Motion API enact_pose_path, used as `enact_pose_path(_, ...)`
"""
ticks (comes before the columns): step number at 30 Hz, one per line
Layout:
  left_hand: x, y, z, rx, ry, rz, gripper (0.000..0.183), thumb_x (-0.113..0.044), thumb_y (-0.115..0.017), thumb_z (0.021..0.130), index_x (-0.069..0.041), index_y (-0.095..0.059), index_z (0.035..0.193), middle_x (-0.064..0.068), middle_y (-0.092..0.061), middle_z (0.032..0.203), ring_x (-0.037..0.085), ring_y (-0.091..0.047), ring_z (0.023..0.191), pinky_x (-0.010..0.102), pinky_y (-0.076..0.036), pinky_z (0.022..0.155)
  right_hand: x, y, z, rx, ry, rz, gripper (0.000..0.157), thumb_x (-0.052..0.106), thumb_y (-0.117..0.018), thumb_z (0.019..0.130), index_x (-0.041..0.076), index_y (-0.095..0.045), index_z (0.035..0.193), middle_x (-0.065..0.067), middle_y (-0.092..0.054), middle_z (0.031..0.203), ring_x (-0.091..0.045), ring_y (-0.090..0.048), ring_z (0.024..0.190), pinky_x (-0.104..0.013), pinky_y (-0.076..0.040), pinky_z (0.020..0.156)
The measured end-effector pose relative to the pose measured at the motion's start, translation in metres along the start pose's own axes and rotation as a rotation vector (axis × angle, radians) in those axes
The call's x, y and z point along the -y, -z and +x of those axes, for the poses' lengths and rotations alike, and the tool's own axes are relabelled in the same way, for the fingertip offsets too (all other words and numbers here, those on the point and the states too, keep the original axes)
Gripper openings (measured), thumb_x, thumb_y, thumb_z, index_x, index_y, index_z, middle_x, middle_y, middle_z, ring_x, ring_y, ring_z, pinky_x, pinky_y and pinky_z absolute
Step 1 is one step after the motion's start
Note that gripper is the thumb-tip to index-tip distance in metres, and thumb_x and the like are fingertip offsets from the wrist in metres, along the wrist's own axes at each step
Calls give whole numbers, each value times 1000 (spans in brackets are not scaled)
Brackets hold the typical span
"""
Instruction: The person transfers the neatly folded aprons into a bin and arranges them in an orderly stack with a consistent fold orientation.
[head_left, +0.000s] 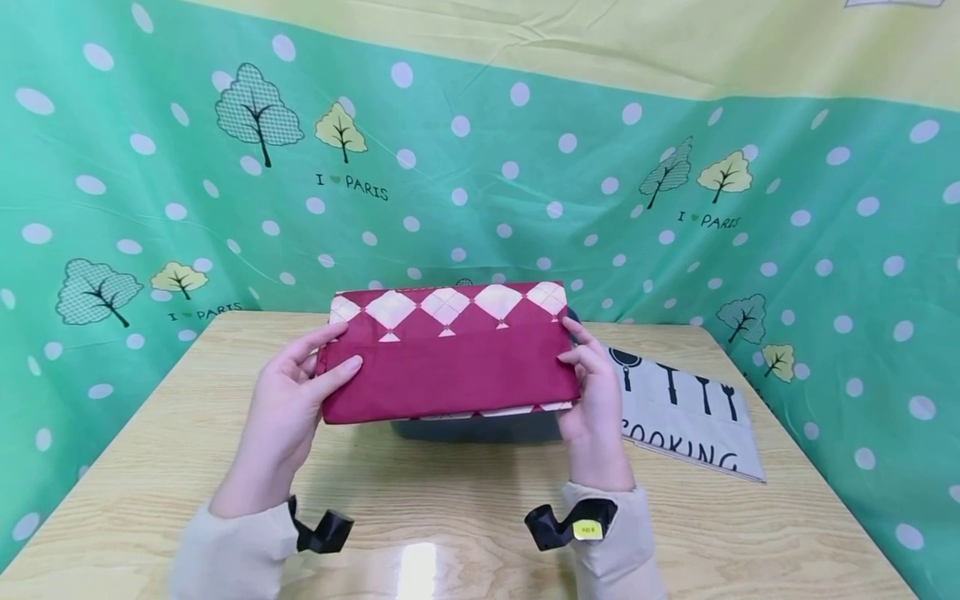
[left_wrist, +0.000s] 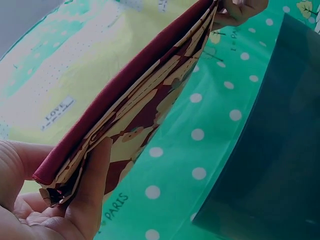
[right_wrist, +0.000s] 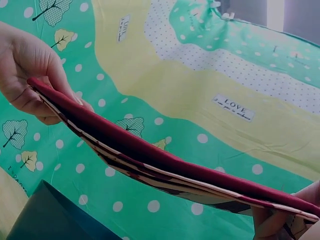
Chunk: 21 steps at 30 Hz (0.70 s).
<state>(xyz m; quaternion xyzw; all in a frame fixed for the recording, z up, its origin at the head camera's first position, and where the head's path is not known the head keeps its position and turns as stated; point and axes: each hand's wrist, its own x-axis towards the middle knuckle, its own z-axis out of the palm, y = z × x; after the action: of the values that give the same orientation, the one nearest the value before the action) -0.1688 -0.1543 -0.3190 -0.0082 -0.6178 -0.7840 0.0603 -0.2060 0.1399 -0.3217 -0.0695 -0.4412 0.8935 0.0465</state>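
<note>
Pale sleeves (head_left: 234, 554) nearest, folded maroon cloth (head_left: 450, 375) held level beyond them

Pale cuffs reach in from the near edge, each with a black wrist mount (head_left: 324, 531) beside it; the right mount bears a yellow label (head_left: 588, 530). At left, the left hand (head_left: 285, 404) pinches the cloth's left end, thumb and one fingertip showing on the near face, other fingers partly hidden behind.

In the middle, the cloth is held up above the wooden table (head_left: 172, 450), its upper band patterned with white diamonds, the rest of the near face plain. From the left wrist, several folded layers show along its edge. A dark container (head_left: 480, 430) stands just beyond, mostly hidden by it.

On the right, the right hand (head_left: 592, 383) pinches the other end, fingertips on the near face; how its remaining fingers lie I cannot tell from the head view. Farther right, a grey printed cloth (head_left: 682, 412) lies on the table, marked with utensils and "COOKING". Across the far side hangs a green dotted curtain (head_left: 480, 225) printed with trees.
</note>
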Motion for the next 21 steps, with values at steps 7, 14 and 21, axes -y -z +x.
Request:
enact_pose_path(7, 1, -9, 5, -1, 23, 1, 59, -12, -71, 91, -9, -48, 145, -7, -68, 110, 8, -70, 98, 25, -59, 80, 2, 2, 1, -57, 27, 63, 45, -1, -42, 92, 17, -55, 130, -3, -41, 148, -21, -45, 131, -30, -50, 100)
enact_pose_path(14, 2, -16, 10, 10, 53, 9, 59, -13, -72, 91, -11, -48, 145, -6, -67, 112, 8, -70, 98, 25, -59, 80, 5, 4, 2, -98, 47, 96, 40, 0, -41, 93, 18, -58, 124, -4, -40, 145, -22, -46, 130, -28, -53, 96)
enact_pose_path(21, 4, -21, 16, 13, 59, 34, 57, -14, -70, 92, -14, -47, 144, -4, -63, 118, 8, -68, 100, 25, -59, 82, 8, 7, 4, -90, 54, 114, 37, -1, -40, 93, 17, -57, 121, -4, -41, 142, -22, -47, 128, -27, -53, 95)
